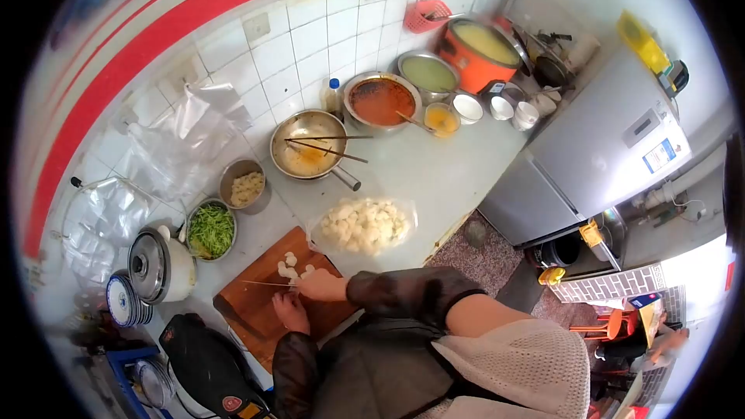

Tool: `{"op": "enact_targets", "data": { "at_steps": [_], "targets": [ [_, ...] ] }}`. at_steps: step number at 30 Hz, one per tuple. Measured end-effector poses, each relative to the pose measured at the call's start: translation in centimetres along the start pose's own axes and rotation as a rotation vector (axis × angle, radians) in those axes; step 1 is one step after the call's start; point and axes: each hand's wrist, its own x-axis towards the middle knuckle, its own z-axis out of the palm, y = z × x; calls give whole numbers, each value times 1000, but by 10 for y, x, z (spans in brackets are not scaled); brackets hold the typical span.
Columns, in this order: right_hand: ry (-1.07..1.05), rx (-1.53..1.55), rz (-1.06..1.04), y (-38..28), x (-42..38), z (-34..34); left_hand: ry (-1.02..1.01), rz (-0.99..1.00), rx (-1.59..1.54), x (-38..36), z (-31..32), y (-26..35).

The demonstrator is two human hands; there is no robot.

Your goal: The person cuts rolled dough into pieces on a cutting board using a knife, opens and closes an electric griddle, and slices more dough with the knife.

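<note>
A wooden cutting board (260, 318) lies on the counter in front of me. My right hand (324, 285) is closed around a knife (264, 284), its thin blade seen edge-on and pointing left over the board. Just below the blade, my left hand (291, 313) rests on the board with its fingers curled; whatever they press on is hidden. Several small white chunks (289, 265), perhaps cauliflower, lie beyond the knife. Beside the board's upper right, a heap of similar pale chunks (365, 225) sits on a clear plastic bag (410, 213).
A steel pan (326, 126) with chopsticks, a pot of red sauce (380, 102) and an orange cooker (477, 66) line the wall. A bowl of shredded greens (211, 230), a metal pot (258, 206) and a lidded pot (174, 268) stand left. A fridge (590, 140) is right.
</note>
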Motion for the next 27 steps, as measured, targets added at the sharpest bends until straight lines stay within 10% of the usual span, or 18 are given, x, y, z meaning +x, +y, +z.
{"op": "enact_targets", "data": {
  "at_steps": [5,10,14,21,27],
  "targets": [
    [-135,-4,65,-1,-24,-25,-32,-43,15,-6,6,-11],
    [193,-355,66,-21,15,8,-176,-181,71,-18,19,-30],
    [-114,-133,3,5,12,25,1,-297,-116,-16,13,-22],
    [-221,-69,206,-8,1,20,29,-157,76,-2,-2,3],
    [21,-55,-12,-5,19,21,85,-103,-20,-1,-12,-1]
  ]
}}
